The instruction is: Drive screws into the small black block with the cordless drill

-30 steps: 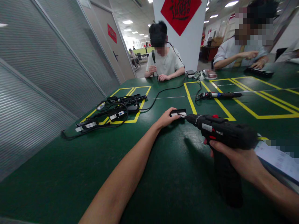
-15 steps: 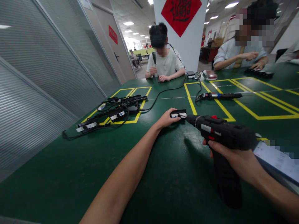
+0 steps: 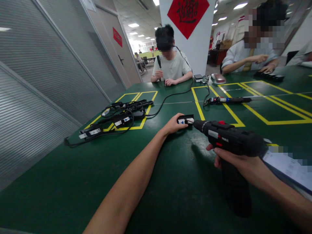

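My left hand (image 3: 174, 123) is closed around the left end of a small black-and-white module (image 3: 189, 120) resting on the green table. A bit of blue shows on the module's white face. My right hand (image 3: 234, 158) grips the handle of a black cordless drill (image 3: 234, 138) with red accents. The drill lies nearly level, its chuck pointing left at the module. A thin bit seems to reach over the white face, but I cannot tell whether it touches a screw.
Several black cabled parts (image 3: 122, 117) lie tangled at the left. An electric screwdriver (image 3: 230, 100) rests across yellow tape lines at the right. Papers (image 3: 287, 167) lie beside my right forearm. Across the table one person (image 3: 170, 65) holds a screwdriver (image 3: 159, 63); another person (image 3: 251, 58) sits at the right.
My right index finger has extended off the trigger area, while the rest of the hand stays around the drill handle. The left hand and module have barely moved.
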Available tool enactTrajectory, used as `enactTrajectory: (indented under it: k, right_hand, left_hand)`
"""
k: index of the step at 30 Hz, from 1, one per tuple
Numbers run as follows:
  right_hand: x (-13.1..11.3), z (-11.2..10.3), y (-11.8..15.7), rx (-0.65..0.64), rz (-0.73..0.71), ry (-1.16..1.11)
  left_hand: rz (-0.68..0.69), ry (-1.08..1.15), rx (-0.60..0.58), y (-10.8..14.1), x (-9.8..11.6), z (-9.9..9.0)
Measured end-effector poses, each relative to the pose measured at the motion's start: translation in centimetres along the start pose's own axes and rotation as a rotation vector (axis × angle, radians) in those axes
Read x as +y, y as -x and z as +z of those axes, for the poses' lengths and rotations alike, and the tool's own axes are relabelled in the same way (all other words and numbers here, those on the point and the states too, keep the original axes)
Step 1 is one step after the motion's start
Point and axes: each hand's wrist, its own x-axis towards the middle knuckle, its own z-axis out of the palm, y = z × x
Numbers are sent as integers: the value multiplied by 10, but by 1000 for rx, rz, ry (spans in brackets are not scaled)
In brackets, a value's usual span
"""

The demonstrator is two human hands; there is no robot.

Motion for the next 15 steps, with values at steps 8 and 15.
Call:
enactTrajectory:
  k: [8, 15]
  right_hand:
    - [-2, 0, 0, 70, 10, 130]
    - [-1, -1, 0, 49, 37, 73]
  left_hand:
    - [25, 11, -4, 0, -5, 0]
    - [5, 0, -4, 1, 0, -1]
